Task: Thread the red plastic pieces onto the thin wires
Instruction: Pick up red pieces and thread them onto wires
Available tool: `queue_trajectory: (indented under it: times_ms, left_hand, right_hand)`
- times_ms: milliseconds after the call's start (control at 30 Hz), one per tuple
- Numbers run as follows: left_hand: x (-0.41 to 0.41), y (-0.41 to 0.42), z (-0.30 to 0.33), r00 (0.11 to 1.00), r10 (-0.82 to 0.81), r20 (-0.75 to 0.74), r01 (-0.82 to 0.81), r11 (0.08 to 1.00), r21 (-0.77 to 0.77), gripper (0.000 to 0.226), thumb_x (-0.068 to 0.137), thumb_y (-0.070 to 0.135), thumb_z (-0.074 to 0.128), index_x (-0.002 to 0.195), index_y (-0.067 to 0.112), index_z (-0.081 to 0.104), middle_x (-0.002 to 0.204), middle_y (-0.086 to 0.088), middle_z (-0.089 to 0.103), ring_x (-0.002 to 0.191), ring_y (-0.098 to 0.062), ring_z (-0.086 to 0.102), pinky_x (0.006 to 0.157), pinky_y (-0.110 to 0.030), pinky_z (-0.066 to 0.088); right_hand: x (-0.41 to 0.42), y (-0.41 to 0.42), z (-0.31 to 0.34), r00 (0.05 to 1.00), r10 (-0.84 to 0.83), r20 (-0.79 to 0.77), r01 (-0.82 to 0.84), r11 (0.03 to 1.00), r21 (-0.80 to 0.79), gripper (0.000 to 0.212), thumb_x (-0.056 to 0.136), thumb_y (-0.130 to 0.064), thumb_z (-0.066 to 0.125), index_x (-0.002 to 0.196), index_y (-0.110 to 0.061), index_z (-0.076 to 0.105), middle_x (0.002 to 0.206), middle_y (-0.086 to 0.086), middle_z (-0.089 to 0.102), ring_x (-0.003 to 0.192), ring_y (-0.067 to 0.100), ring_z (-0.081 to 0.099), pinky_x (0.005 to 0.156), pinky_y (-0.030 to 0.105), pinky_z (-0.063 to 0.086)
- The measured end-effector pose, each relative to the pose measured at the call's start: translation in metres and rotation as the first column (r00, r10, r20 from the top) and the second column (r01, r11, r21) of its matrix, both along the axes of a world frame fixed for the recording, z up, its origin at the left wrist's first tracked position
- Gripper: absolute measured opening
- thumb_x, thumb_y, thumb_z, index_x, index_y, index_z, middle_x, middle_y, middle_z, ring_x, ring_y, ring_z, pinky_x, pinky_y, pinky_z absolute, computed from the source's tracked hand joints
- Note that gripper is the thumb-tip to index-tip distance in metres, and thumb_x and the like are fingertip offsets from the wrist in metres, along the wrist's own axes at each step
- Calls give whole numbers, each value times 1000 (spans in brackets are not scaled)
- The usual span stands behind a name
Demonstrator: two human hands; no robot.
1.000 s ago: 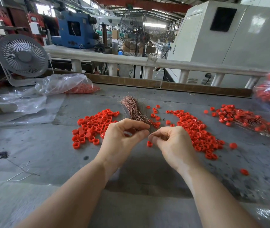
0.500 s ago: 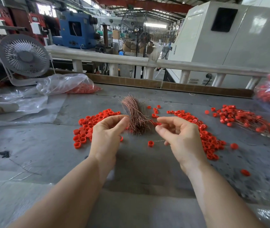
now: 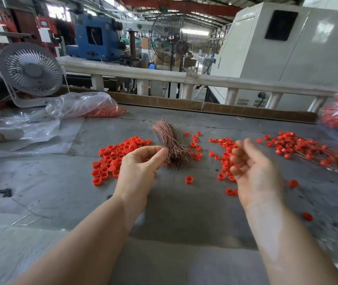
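Step in hand, judged: between pieces, fetching fresh wire and fresh red piece

Left hand at near end of copper wire bundle, thumb and forefinger tips close together beside strands; whether one wire is pinched, cannot tell

Right hand blurred, fingers loosely spread, palm up, holds nothing visible, hovers over middle heap of red pieces

Left heap of red pieces just beside left hand; threaded pieces on wires lie far right on table

Next move calls for: single wire drawn free of bundle, one piece pinched from heap, hole lined to wire tip
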State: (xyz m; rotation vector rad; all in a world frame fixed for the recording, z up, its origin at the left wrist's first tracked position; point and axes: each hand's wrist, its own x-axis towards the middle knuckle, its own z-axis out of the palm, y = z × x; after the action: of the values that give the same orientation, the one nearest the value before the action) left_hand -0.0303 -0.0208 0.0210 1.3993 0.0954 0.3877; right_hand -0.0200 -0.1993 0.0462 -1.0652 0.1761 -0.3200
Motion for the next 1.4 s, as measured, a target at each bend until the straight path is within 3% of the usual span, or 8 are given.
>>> queue_trajectory:
  times_ms: [133,233,300,533,733,1000,1167,1400]
  left_hand:
    - [-4,-6,1,993,-115,34,112,990,85,19,79,15,70,64,24,73,56,12,59,51,0,43,48,-12,37]
    - [-6,-8,2,982,-181,53,173,977,124,20,81,9,67,67,23,72,59,12,64,52,4,48,49,-10,38]
    - [-8,-8,2,977,-208,54,200,971,128,22,81,7,66,68,24,73,61,11,66,54,5,51,50,-10,39]
    - [-6,-9,3,969,-244,42,241,969,52,26,80,9,67,70,32,76,62,11,66,52,3,48,49,-11,39]
    - [-6,-9,2,973,-223,59,219,973,69,26,80,7,67,69,30,75,61,10,65,52,2,48,49,-12,39]
    - [-6,-10,2,983,-153,103,118,950,290,21,82,5,65,72,24,64,55,18,59,52,4,45,54,-8,37]
    - [-7,-11,3,987,-104,121,34,878,478,19,85,8,63,75,25,60,67,13,53,59,-1,44,61,-13,36]
    - [-7,-11,2,986,-78,147,-6,866,499,19,83,8,65,76,25,61,76,8,58,62,1,46,63,-10,36]
  right_hand:
    - [-6,19,-6,961,278,0,-254,878,-405,16,88,-5,56,80,-14,67,66,-3,68,59,5,60,46,14,43]
    - [-11,30,-10,879,476,-40,-424,739,-523,18,91,-7,54,86,-16,69,73,0,71,65,7,64,54,16,47]
    - [-11,32,-12,856,516,-41,-446,696,-562,17,89,-7,56,85,-17,69,69,0,70,62,6,61,54,16,46]
    - [-9,27,-11,887,462,-6,-391,743,-543,20,84,-3,62,70,-17,68,57,-1,64,52,10,53,45,13,37]
    - [-9,27,-11,882,471,-22,-409,741,-532,25,83,-3,63,65,-18,68,55,1,63,56,17,52,44,13,36]
    - [-11,27,-10,866,500,-14,-429,727,-536,16,83,0,62,74,-12,66,52,1,61,49,9,49,45,13,36]
    - [-11,28,-11,856,517,-1,-408,673,-617,20,85,1,61,72,-14,65,49,-2,60,44,1,47,45,11,35]
    - [-11,29,-11,866,500,13,-370,658,-655,20,85,0,60,72,-15,65,50,-3,59,45,-1,49,45,9,34]
